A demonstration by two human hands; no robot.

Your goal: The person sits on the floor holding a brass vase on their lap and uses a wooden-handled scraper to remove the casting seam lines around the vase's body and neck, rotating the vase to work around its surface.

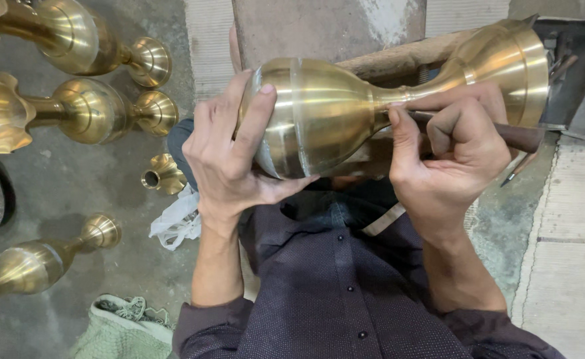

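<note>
Brass vase point(325, 113) lies sideways, gripped between both hands point(229, 156).

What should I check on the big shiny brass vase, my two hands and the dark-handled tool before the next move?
1. Left hand wraps the bulb of the big shiny brass vase: ok.
2. Right hand grips the dark-handled tool, fingers closed around it: ok.
3. Tool tip against the vase's narrow neck: cannot tell, the fingers hide it.
4. Vase lying sideways on the worn wooden rest: ok.
5. Finished brass vases on the grey floor lie apart from the hands: ok.
6. White rag beside the left wrist, not touching the vase: ok.
</note>
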